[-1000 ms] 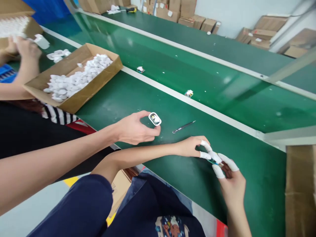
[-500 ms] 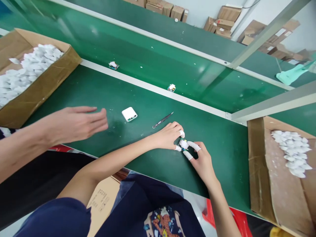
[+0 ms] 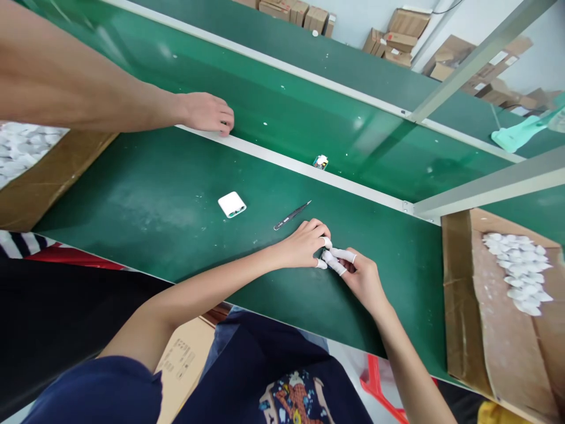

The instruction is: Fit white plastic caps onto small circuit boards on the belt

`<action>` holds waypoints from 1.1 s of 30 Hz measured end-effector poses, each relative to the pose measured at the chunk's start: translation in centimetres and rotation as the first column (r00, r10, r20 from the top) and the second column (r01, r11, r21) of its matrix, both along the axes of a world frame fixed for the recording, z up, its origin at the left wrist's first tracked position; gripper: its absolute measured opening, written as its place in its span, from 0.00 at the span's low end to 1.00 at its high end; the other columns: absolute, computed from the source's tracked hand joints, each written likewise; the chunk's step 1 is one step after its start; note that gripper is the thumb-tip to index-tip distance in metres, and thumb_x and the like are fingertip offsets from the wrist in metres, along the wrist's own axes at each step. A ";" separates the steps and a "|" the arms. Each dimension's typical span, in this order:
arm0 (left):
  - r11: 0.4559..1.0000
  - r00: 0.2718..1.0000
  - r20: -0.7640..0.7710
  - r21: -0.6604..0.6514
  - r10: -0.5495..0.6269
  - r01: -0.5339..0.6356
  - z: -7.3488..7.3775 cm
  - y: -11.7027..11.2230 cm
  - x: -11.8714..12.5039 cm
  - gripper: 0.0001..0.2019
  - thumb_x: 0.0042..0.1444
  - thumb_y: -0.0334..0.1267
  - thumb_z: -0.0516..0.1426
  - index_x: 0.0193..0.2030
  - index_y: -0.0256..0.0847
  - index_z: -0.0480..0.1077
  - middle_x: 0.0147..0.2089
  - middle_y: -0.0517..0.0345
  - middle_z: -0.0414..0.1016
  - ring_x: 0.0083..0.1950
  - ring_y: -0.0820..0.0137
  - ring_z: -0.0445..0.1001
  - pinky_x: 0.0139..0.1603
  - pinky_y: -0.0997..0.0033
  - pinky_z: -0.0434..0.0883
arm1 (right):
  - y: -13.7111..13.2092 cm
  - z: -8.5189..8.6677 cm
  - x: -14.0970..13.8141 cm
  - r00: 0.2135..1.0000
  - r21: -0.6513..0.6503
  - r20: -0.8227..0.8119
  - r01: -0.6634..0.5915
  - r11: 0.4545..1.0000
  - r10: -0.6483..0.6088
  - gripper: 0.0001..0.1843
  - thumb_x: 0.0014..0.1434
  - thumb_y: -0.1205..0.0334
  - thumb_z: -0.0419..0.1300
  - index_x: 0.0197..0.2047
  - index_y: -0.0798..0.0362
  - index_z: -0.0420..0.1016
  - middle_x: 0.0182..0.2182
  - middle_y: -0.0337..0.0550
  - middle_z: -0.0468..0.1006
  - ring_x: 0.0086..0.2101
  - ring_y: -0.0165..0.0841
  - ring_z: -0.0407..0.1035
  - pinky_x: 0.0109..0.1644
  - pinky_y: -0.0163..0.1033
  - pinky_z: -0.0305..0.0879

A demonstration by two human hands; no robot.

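My left hand (image 3: 304,244) and my right hand (image 3: 359,277) meet on the green table (image 3: 154,200), fingertips in white finger cots pinched together on a small part that the fingers hide almost fully. Black tweezers (image 3: 292,215) lie just beyond my left hand. A white charger shell (image 3: 232,204) rests on the table further left, apart from both hands.
A co-worker's arm reaches from the left, the hand (image 3: 205,112) at the white rail. A small board (image 3: 321,162) sits on the conveyor belt behind the rail. Cardboard boxes of white parts stand at the left (image 3: 48,176) and right (image 3: 498,318).
The co-worker's hand left the white shell and moved up to the rail, covering the small board there. The other board on the belt drifted right. My fingers closed tighter over the part.
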State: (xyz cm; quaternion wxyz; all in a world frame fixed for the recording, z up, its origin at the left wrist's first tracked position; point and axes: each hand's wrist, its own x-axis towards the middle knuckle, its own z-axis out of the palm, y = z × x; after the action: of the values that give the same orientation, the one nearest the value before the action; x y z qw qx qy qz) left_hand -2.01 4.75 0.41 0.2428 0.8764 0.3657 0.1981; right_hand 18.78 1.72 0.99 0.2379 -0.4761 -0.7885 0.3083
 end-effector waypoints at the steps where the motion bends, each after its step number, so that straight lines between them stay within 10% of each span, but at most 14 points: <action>1: 1.000 1.000 0.002 0.001 0.004 -0.004 0.0 0.0 0.0 0.16 0.49 0.40 0.65 0.42 0.36 0.70 0.51 0.49 0.67 0.56 0.56 0.59 0.52 0.56 0.62 | 0.0 -0.1 0.0 1.000 -0.010 0.011 -0.003 1.000 0.003 0.17 0.63 0.51 0.55 0.44 0.54 0.76 0.24 0.37 0.63 0.24 0.27 0.59 0.28 0.33 0.58; 10: 0.999 1.000 0.008 0.037 -0.006 0.005 -0.2 -0.2 -0.1 0.15 0.49 0.37 0.64 0.43 0.37 0.70 0.50 0.50 0.68 0.56 0.57 0.59 0.52 0.57 0.62 | 2.6 0.3 -0.3 0.950 -0.282 0.310 0.119 0.952 -0.027 0.17 0.52 0.54 0.60 0.43 0.54 0.67 0.17 0.31 0.66 0.18 0.30 0.62 0.24 0.34 0.56; 15: 0.999 1.000 0.003 0.035 -0.002 0.001 -0.3 -0.3 -0.1 0.14 0.49 0.36 0.63 0.43 0.38 0.69 0.50 0.50 0.68 0.56 0.57 0.60 0.51 0.58 0.62 | 4.1 1.5 -0.3 0.990 -0.642 0.107 -0.003 0.767 0.093 0.17 0.53 0.59 0.59 0.46 0.53 0.64 0.19 0.34 0.74 0.18 0.30 0.68 0.21 0.32 0.63; 33: 0.999 1.000 -0.029 -0.042 -0.006 0.005 0.3 0.4 -0.4 0.18 0.49 0.41 0.65 0.45 0.38 0.69 0.51 0.50 0.67 0.57 0.57 0.59 0.54 0.58 0.61 | 4.7 1.1 1.6 0.969 -0.729 -0.247 -0.195 0.656 0.014 0.29 0.54 0.45 0.63 0.52 0.57 0.67 0.26 0.42 0.77 0.26 0.32 0.73 0.33 0.37 0.71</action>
State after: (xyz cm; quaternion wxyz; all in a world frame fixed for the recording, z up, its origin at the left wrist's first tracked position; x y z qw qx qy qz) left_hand -2.36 5.15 0.74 0.2565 0.8748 0.3708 0.1770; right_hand 20.38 6.38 2.13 0.0886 -0.4481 -0.5868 0.6686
